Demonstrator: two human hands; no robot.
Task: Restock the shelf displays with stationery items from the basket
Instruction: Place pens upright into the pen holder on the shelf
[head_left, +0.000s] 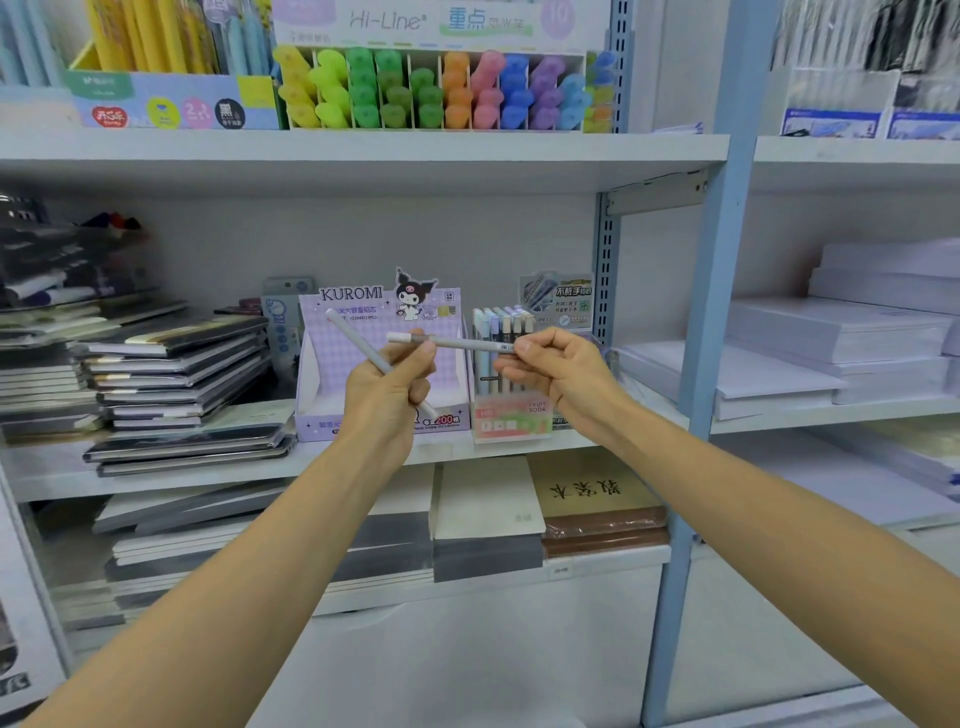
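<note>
Item: restock, placement step. The basket is out of view.

- Left hand (387, 387): fingers (421, 358) curled round a slim pen (353, 338), which tilts up and to the left in front of the Kuromi carton (363, 312).
- Right hand (558, 371): fingers (519, 358) pinch the barcoded end of a second pen (452, 342), which lies level with its pale cap pointing at the left hand.
- Both pens: thin straight cylinders, smooth matte grey-white plastic. They are held in the air before the middle shelf (249, 470), apart from it.
- Kuromi carton: lilac printed card with an open front tray. We see no stock in it.
- Pen stand (511, 418): clear and pastel box just right of the carton, holding upright pastel pens packed close.

We judge that both pens are ready to be put in. The next move calls for choosing the right display, turning each pen to match its neighbours, and sliding it in without knocking them.

Nearby: glossy stacked notebooks (176, 364) and rounded bright highlighters (441, 93).
</note>
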